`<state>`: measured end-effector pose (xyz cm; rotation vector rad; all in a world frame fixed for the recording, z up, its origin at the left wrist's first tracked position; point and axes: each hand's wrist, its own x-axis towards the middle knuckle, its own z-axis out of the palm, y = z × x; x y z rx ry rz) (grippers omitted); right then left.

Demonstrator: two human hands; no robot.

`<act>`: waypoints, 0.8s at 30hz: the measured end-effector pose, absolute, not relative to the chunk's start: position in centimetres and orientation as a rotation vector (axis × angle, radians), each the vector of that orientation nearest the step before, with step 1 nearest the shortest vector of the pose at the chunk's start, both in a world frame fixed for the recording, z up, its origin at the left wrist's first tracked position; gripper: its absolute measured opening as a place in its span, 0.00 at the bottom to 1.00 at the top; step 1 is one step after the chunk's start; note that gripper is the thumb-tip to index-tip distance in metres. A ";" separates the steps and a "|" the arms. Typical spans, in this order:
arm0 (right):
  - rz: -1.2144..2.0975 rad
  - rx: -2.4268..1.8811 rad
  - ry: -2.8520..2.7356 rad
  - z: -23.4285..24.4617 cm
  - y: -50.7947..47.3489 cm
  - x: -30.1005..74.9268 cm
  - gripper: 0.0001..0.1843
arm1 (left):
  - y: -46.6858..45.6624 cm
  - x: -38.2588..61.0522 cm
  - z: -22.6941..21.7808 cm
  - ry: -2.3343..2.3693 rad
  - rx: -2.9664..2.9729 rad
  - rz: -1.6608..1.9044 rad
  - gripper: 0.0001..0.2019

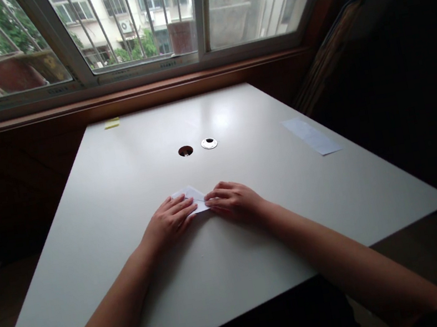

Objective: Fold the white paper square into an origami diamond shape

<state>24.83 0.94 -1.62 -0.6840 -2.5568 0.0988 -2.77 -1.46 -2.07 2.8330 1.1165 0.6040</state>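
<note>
A small folded sheet of white paper (196, 194) lies on the white table (139, 172), its upper edge coming to a point. My left hand (170, 215) rests flat over the paper's left part, fingers stretched out across it. At the right end, my right hand (231, 198) has its fingers bent and pressed together on the paper's corner. The palms and the paper's side edges are partly hidden under the fingers.
Beyond the paper are a round hole (185, 151) in the tabletop and a silver ring-shaped cover (209, 143). A paper strip (312, 136) lies near the right edge, a yellow sticky note (112, 123) at the far left. A barred window (130, 21) stands behind.
</note>
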 end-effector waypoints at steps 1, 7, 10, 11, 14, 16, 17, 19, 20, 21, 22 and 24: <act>0.096 -0.682 -2.557 -1.6 0.9 24.8 0.13 | -1.5 -2.7 -2.0 1.120 2.834 0.599 0.16; 0.112 -0.637 -2.510 -1.5 1.0 24.9 0.11 | -1.6 -2.6 -2.0 1.086 2.816 0.657 0.14; 0.101 -0.590 -2.478 -1.7 1.0 24.9 0.09 | -1.4 -2.7 -2.4 1.071 2.841 0.670 0.18; 0.096 -0.572 -2.472 -1.7 1.0 24.9 0.09 | -1.4 -2.8 -2.5 1.070 2.852 0.663 0.20; 0.095 -0.540 -2.466 -1.8 0.9 24.8 0.08 | -1.2 -2.9 -2.5 1.072 2.865 0.644 0.22; 0.118 -0.544 -2.463 -1.8 0.8 24.8 0.07 | -1.2 -3.0 -2.3 1.065 2.853 0.654 0.21; 0.141 -0.548 -2.457 -1.8 0.7 24.8 0.07 | -1.2 -3.0 -2.2 1.064 2.844 0.662 0.21; 0.214 -0.560 -2.428 -1.8 0.7 25.0 0.07 | -1.3 -3.0 -2.0 1.082 2.819 0.683 0.20; 0.264 -0.571 -2.407 -1.8 0.7 25.1 0.07 | -1.3 -3.0 -2.0 1.106 2.801 0.703 0.20; 0.319 -0.588 -2.383 -1.8 0.7 25.3 0.07 | -1.3 -3.0 -1.9 1.133 2.779 0.728 0.20; 0.373 -0.610 -2.359 -1.7 0.7 25.5 0.07 | -1.4 -3.0 -1.9 1.157 2.757 0.754 0.21; 0.467 -0.652 -2.311 -1.5 0.8 25.8 0.07 | -1.4 -2.9 -1.9 1.186 2.720 0.798 0.25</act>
